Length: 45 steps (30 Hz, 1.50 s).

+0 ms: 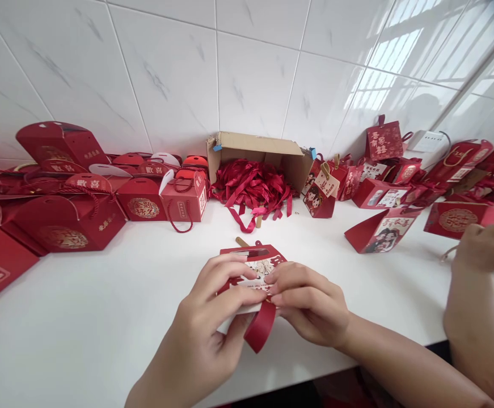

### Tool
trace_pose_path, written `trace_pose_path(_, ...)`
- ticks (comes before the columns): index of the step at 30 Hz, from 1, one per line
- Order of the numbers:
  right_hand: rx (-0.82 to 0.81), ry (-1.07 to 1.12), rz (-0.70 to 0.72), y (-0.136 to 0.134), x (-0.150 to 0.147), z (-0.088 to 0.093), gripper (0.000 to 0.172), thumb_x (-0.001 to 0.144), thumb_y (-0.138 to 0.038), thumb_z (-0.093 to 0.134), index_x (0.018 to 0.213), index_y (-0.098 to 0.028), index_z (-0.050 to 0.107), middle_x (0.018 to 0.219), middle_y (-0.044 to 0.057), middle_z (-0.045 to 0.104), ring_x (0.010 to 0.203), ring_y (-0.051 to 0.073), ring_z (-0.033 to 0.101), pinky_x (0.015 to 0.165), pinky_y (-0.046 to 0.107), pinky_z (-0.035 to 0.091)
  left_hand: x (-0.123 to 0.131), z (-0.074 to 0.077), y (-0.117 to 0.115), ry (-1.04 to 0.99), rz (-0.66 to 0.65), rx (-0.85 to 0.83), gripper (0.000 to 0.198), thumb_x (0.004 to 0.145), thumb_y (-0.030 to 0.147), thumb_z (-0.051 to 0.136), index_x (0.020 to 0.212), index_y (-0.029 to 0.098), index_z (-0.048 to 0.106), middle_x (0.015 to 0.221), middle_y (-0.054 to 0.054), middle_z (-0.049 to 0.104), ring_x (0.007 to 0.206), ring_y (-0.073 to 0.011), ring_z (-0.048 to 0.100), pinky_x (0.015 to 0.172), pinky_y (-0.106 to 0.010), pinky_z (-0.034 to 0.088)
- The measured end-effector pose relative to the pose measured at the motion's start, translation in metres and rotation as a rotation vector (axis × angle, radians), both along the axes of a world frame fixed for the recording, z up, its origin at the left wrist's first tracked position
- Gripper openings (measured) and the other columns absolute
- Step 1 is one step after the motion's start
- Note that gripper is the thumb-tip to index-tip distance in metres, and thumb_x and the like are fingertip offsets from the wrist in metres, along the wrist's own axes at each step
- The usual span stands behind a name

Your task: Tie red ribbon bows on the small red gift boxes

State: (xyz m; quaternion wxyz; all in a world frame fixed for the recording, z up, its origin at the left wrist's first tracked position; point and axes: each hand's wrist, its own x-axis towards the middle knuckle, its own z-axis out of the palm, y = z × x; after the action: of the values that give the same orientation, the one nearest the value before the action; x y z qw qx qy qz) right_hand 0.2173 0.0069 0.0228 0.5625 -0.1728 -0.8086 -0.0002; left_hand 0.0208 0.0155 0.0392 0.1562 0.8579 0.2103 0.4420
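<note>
Both hands grip a small red and white printed gift box (267,264) near the front of the white table (114,317). My left hand (212,311) wraps round its left side, fingers over the top face and thumb beneath. My right hand (315,297) holds the right side, its fingertips pressed close to those of my left. A dark red ribbon loop (260,327) hangs from the box's near edge between the two hands. Much of the print is covered by my fingers. Just behind the box lies a small tan strip (242,242).
A cardboard box (259,141) on its side spills red ribbons (250,184). Red gift boxes (68,221) crowd the left. More stand at right, including a tent-shaped box (383,231). Another person's hand (485,249) works at far right. A tiled wall (165,73) rises behind.
</note>
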Motion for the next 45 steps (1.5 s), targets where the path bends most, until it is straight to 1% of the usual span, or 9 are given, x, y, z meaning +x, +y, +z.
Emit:
trace_pose_path(4,-0.029,0.01,0.033,0.0015,0.0018,0.0008,0.009,0.088,-0.012,0.059,0.097,-0.01,0.061,0.085,0.013,0.066,0.082,0.021,0.067,0.07,0.036,0.06,-0.0004,-0.0015,0.0023,-0.038,-0.011,-0.052,0.034,0.081,-0.002,0.057,0.106,0.021,0.06,0.111,-0.005,0.057,0.113,-0.0163,0.053,0.1,-0.029,0.046)
trace_pose_path(7,-0.049,0.002,0.035,0.0023,0.0028,0.0016,0.011,0.088,-0.014,0.061,0.098,-0.01,0.06,0.087,0.014,0.066,0.084,0.021,0.067,0.072,0.035,0.06,-0.0011,-0.0015,0.004,-0.067,-0.003,-0.086,0.036,0.081,0.001,0.06,0.111,0.02,0.057,0.11,-0.005,0.059,0.111,-0.016,0.055,0.096,-0.027,0.048)
trace_pose_path(12,-0.013,-0.018,0.043,0.0029,0.0043,0.0009,0.016,0.085,-0.015,0.064,0.1,-0.01,0.061,0.09,0.014,0.064,0.086,0.021,0.066,0.075,0.036,0.06,-0.0031,-0.0012,0.0055,-0.076,-0.028,-0.064,0.032,0.08,-0.001,0.062,0.102,0.022,0.063,0.109,-0.004,0.059,0.108,-0.0148,0.057,0.1,-0.029,0.047)
trace_pose_path(18,0.013,-0.038,0.01,0.0021,0.0039,-0.0005,0.026,0.078,-0.006,0.063,0.103,-0.012,0.06,0.092,0.012,0.061,0.088,0.021,0.065,0.075,0.035,0.06,-0.0035,-0.0012,0.0055,-0.085,-0.054,-0.039,0.034,0.08,-0.004,0.059,0.099,0.023,0.067,0.11,-0.004,0.057,0.107,-0.0152,0.057,0.096,-0.029,0.049)
trace_pose_path(24,0.058,-0.055,0.001,0.0028,0.0046,0.0012,0.021,0.082,-0.003,0.057,0.099,-0.015,0.061,0.098,0.012,0.059,0.091,0.021,0.064,0.074,0.036,0.06,-0.0014,-0.0024,0.0047,-0.061,-0.041,-0.028,0.038,0.08,-0.004,0.057,0.105,0.023,0.065,0.116,-0.005,0.056,0.111,-0.0161,0.056,0.099,-0.03,0.049)
trace_pose_path(31,0.043,-0.034,-0.006,0.0001,0.0021,0.0009,0.023,0.082,-0.001,0.054,0.098,-0.015,0.062,0.097,0.011,0.058,0.089,0.02,0.063,0.073,0.036,0.06,-0.0013,-0.0044,0.002,-0.057,-0.031,-0.073,0.034,0.08,-0.004,0.056,0.1,0.022,0.065,0.117,-0.006,0.055,0.112,-0.0174,0.056,0.09,-0.028,0.054)
trace_pose_path(36,0.045,-0.023,-0.008,-0.0015,0.0013,0.002,0.024,0.079,0.002,0.054,0.096,-0.014,0.063,0.096,0.012,0.059,0.088,0.02,0.064,0.074,0.038,0.06,0.0018,-0.0031,0.0016,-0.113,-0.042,-0.025,0.037,0.076,-0.007,0.058,0.099,0.02,0.067,0.107,-0.006,0.059,0.103,-0.0167,0.059,0.083,-0.026,0.055)
trace_pose_path(40,0.038,-0.025,-0.025,-0.0024,0.0012,0.0009,0.028,0.08,0.002,0.054,0.1,-0.016,0.062,0.094,0.01,0.059,0.087,0.02,0.063,0.073,0.038,0.061,0.0032,-0.0017,-0.0008,-0.124,-0.016,-0.038,0.037,0.075,-0.008,0.058,0.097,0.02,0.067,0.101,-0.006,0.06,0.095,-0.0158,0.061,0.077,-0.024,0.056)
trace_pose_path(45,0.037,-0.032,-0.008,-0.0034,-0.0002,-0.0009,0.028,0.08,0.004,0.053,0.099,-0.014,0.063,0.091,0.01,0.059,0.087,0.02,0.064,0.076,0.04,0.061,0.0006,-0.0008,-0.0017,-0.089,-0.008,-0.043,0.035,0.076,-0.007,0.057,0.096,0.02,0.067,0.104,-0.006,0.06,0.098,-0.0165,0.062,0.079,-0.025,0.056)
